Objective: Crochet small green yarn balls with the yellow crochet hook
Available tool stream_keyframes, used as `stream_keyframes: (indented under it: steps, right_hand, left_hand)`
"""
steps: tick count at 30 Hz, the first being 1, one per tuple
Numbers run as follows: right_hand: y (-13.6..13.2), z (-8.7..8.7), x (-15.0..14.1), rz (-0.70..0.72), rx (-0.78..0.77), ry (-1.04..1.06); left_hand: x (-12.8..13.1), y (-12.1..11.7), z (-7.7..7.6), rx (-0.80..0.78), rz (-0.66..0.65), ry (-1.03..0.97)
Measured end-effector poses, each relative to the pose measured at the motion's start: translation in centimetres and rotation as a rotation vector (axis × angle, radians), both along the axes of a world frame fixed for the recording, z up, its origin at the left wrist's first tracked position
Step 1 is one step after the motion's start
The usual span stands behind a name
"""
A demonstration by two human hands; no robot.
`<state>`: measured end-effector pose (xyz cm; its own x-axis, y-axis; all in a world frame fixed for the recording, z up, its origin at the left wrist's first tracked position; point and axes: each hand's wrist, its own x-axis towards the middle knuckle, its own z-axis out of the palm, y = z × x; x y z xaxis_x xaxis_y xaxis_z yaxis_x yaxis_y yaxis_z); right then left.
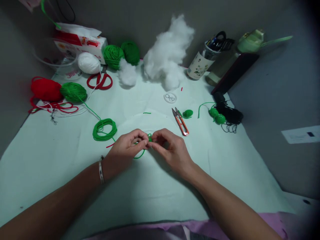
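A small piece of green yarn work (150, 138) is pinched between my two hands at the middle of the table, mostly covered by fingertips. My left hand (130, 142), with a bracelet on its wrist, closes thumb and fingers on its left side. From the right, my right hand (171, 146) pinches the same piece. A green strand (140, 156) loops below the left fingers. Beside the left hand lies a loose coil of green yarn (105, 130), its strand running back to a green ball (73, 92). Whether a crochet hook is held cannot be made out.
Orange thread snips (181, 122) and a small green knitted piece (188, 113) lie right of centre. Red scissors (100, 81), a red yarn ball (46, 89) and a white one (88, 63) sit at left. Stuffing (165, 53), a pen cup (201, 63) and black yarn (230, 112) stand farther out.
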<state>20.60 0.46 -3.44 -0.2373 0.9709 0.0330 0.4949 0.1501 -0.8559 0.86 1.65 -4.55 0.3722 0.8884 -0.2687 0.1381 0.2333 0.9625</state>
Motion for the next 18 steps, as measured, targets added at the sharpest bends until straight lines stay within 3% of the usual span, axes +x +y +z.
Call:
stream_keyframes:
  steps: [18]
  right_hand:
    - [0.05, -0.09, -0.16, 0.041, 0.072, -0.016]
  left_hand:
    - [0.07, -0.06, -0.46, -0.019, 0.003, -0.051]
